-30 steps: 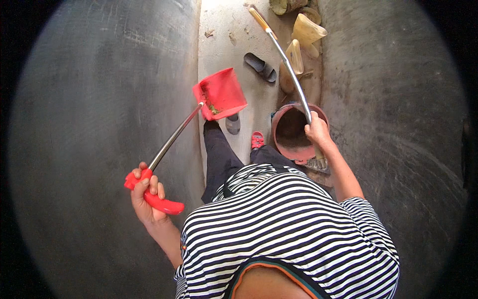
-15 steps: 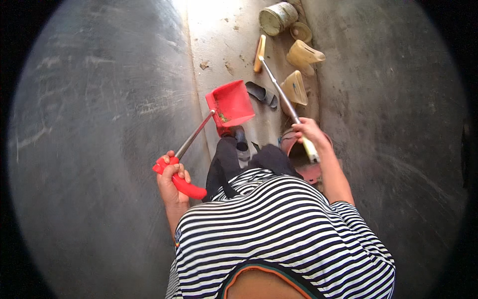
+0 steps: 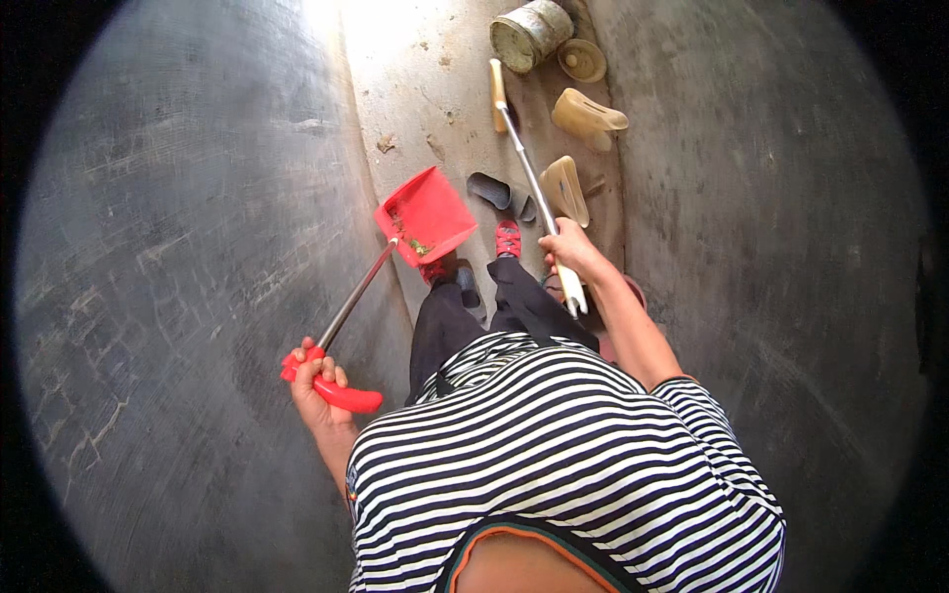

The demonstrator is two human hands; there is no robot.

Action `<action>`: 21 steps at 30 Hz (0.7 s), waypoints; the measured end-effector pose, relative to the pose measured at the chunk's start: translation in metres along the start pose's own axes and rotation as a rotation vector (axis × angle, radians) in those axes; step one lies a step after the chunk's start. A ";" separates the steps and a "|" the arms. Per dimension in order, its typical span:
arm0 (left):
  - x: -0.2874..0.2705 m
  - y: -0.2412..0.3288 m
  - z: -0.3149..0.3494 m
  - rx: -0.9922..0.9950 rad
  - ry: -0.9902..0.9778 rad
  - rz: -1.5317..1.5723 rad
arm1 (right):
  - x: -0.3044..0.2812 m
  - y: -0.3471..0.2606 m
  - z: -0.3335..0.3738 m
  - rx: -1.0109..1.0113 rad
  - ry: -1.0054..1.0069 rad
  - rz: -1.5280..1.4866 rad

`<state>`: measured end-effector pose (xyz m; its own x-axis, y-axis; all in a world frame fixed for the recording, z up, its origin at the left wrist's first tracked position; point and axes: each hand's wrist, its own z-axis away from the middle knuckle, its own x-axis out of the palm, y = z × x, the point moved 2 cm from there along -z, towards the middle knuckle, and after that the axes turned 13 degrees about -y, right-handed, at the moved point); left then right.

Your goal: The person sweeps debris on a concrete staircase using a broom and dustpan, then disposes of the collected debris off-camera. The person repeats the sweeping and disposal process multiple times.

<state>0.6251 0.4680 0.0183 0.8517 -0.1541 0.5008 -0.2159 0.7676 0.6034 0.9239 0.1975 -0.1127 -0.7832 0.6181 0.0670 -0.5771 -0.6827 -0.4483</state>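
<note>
In my left hand (image 3: 321, 385) is the curved red grip of a long-handled dustpan, its fingers wrapped around it. The red dustpan (image 3: 443, 210) is near my feet, with some green and brown debris along its back side. My right hand (image 3: 576, 249) is closed around the metal pole of a broom (image 3: 526, 158), near the pale upper end. The narrow tan broom head (image 3: 497, 96) points away from me, close to a dented bucket. Whether its bristles touch the floor I cannot tell.
A dented whitish bucket (image 3: 532, 35), a round tan lid or dish (image 3: 582, 61) and two beige plastic containers (image 3: 585, 116) lie along the right wall (image 3: 751, 198). Dark slippers (image 3: 488, 189) lie between dustpan and broom. A dark wall (image 3: 198, 198) rises on the left. Reddish containers are partly hidden beneath my right forearm.
Both hands, the dustpan and the broom have shifted left in view, along with the surroundings. My red shoe now shows beside the pole. The dustpan has tilted, showing more debris.
</note>
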 end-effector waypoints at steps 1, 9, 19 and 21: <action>0.004 -0.001 0.001 0.002 0.016 0.012 | -0.017 -0.003 0.001 -0.027 0.003 -0.017; 0.008 0.009 0.012 0.076 0.112 0.085 | -0.072 0.001 0.095 -0.009 -0.070 0.025; -0.018 -0.003 0.038 0.104 0.127 0.168 | -0.033 -0.006 0.058 0.117 -0.240 -0.179; -0.021 0.001 0.039 0.108 0.164 0.165 | -0.019 -0.022 0.023 0.064 -0.290 -0.280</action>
<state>0.5890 0.4476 0.0324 0.8648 0.0776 0.4961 -0.4007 0.7020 0.5888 0.9464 0.1913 -0.0834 -0.6215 0.6539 0.4314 -0.7832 -0.5325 -0.3211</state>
